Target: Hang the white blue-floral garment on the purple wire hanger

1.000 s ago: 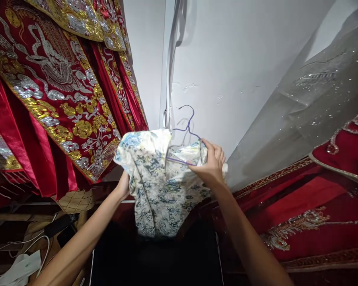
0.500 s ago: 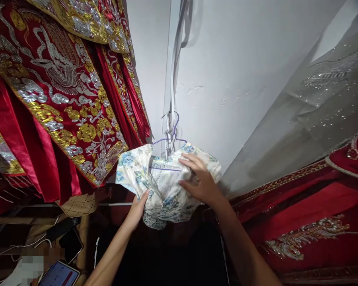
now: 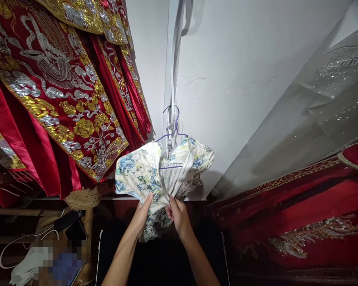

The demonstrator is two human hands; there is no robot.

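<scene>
A white dress or blouse with blue and yellow flowers [image 3: 137, 169] hangs on a purple wire hanger [image 3: 176, 127], its neckline open toward me. My left hand [image 3: 145, 210] grips the garment's left side near the waist, thumb on top and the other fingers hidden behind the cloth. On the garment's front edge, right of centre, my right hand [image 3: 177, 214] is closed in a pinch. The lower part of the garment hangs bunched below and between my hands. The hanger's hook is caught on a white strap [image 3: 172, 79] running down the wall.
Red garments with gold and silver embroidery [image 3: 86, 127] hang at left. At right are a sheer sparkly cloth [image 3: 325, 99] and a red beaded garment [image 3: 301, 230]. A tan quilted item [image 3: 82, 198] and a white cable [image 3: 6, 250] lie at lower left, partly pixelated.
My right hand has moved down and left from the garment's right shoulder to its front edge and closed there. The right side of the garment is drawn inward.
</scene>
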